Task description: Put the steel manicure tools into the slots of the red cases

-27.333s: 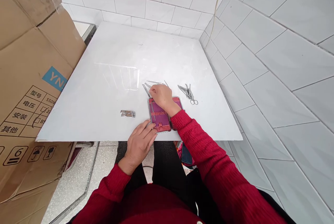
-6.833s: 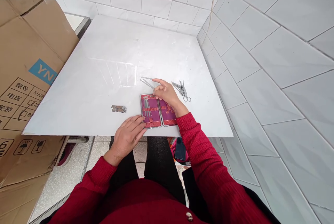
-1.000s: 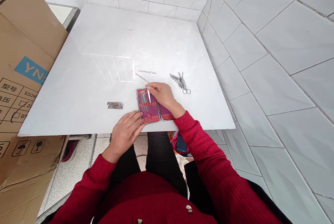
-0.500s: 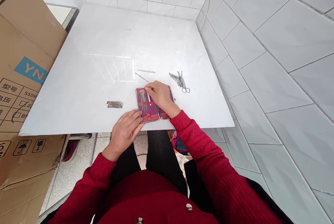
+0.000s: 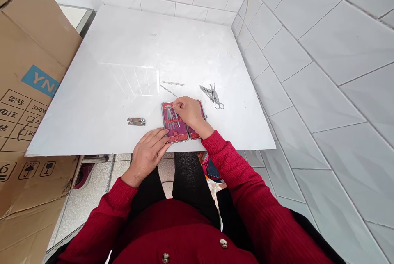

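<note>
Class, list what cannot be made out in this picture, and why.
All in head view:
Right half of open case: largely behind right hand.
Upper end of slim tool: covered by right fingertips.
Tool pile: overlapping, too small to count.
Cardboard box: cut off by left edge.
Dark blue object: partly behind tabletop and right sleeve.

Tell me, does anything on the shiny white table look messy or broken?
Nothing looks spilled or broken. Slightly untidy: two thin silver metal sticks lie loose at different angles beyond the open red-and-purple case, while similar tools sit inside it.
</note>
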The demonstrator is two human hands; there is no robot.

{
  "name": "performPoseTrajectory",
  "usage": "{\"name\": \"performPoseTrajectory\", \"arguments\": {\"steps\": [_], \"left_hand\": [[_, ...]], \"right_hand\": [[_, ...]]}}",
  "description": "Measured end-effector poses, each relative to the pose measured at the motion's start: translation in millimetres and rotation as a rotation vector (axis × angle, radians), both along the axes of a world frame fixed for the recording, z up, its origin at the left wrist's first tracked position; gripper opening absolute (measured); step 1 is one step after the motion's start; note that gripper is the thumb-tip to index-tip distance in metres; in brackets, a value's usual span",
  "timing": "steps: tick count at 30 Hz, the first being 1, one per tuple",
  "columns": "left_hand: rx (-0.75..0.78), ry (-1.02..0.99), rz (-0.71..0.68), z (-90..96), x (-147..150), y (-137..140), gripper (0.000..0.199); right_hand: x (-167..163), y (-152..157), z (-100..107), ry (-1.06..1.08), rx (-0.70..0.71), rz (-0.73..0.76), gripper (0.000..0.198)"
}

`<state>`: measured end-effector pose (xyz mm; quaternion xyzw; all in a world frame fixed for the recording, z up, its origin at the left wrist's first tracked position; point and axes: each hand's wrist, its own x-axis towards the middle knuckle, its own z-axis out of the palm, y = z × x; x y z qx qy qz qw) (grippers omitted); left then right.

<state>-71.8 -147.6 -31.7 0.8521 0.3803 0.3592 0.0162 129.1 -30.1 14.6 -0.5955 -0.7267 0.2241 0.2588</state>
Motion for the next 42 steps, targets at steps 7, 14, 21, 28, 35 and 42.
{"name": "performPoseTrajectory", "arguments": {"steps": [7, 14, 21, 28, 35, 42], "left_hand": [[-0.005, -0.006, 0.01, 1.5, 0, 0, 0.019], [0.0, -0.016, 0.006, 1.8, 0, -1, 0.02], [-0.012, -0.01, 0.007, 4.7, 0, -3, 0.019], [0.012, 0.003, 0.001, 3.2, 0, -3, 0.018], [0.022, -0.014, 0.001, 3.9, 0, -2, 0.018], [0.024, -0.013, 0.001, 3.8, 1, -2, 0.019]], "right_hand": [[1, -6, 1, -0.071, 0.053, 0.004, 0.018], [9, 22, 19, -0.219, 0.031, -0.071, 0.018], [-17, 62, 31, -0.529, -0.03, -0.025, 0.019], [-38, 78, 33, -0.681, -0.02, 0.059, 0.021], [-30, 75, 34, -0.693, -0.079, 0.117, 0.021], [-4, 58, 33, -0.378, 0.015, 0.063, 0.016]]}}
